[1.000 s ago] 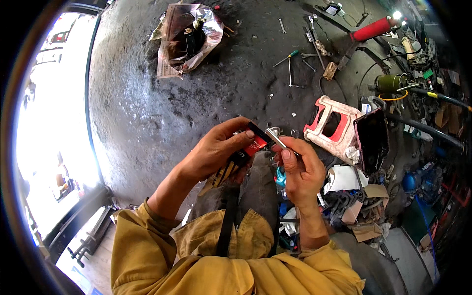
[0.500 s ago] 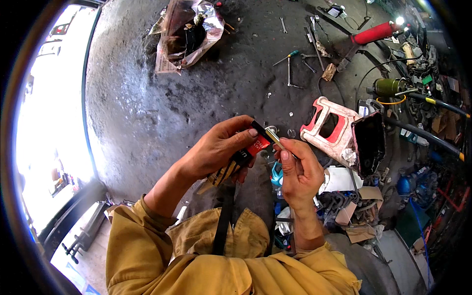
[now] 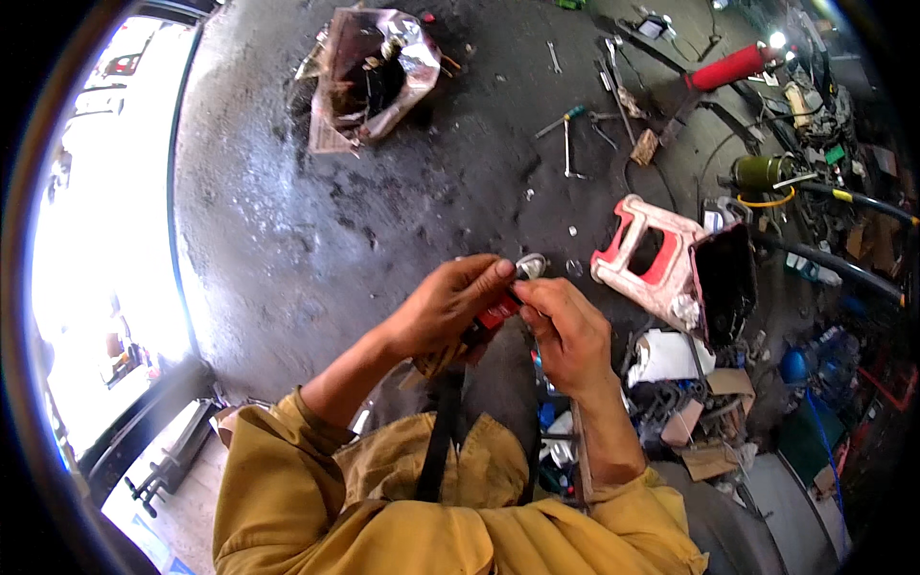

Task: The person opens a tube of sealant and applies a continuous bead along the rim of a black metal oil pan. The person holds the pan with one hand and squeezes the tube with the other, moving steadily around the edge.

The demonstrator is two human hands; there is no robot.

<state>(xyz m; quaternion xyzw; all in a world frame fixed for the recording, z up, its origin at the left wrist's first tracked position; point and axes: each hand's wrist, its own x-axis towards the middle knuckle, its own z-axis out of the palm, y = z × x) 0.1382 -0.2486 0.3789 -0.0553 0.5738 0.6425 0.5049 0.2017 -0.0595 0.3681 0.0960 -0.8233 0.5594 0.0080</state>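
Note:
My left hand [image 3: 446, 307] grips a small red and black part [image 3: 491, 316] in front of my chest. Its thumb and forefinger also pinch a small shiny metal piece [image 3: 530, 265] at the top. My right hand [image 3: 567, 331] meets the left one from the right and holds the same red and black part with its fingertips. Both sleeves are mustard yellow. What lies under the hands is hidden.
Oily dark concrete floor [image 3: 316, 230]. An overturned red and white plastic stool [image 3: 652, 254] lies just right of my hands. A torn carton with scrap [image 3: 369, 72] sits far ahead. Wrenches [image 3: 570, 134], a red cylinder [image 3: 733, 67] and hoses lie at upper right; cardboard and clutter at lower right.
The hands have closed together. A thin metal tool that stuck out from the right hand is no longer seen; a shiny round piece now shows at the fingertips.

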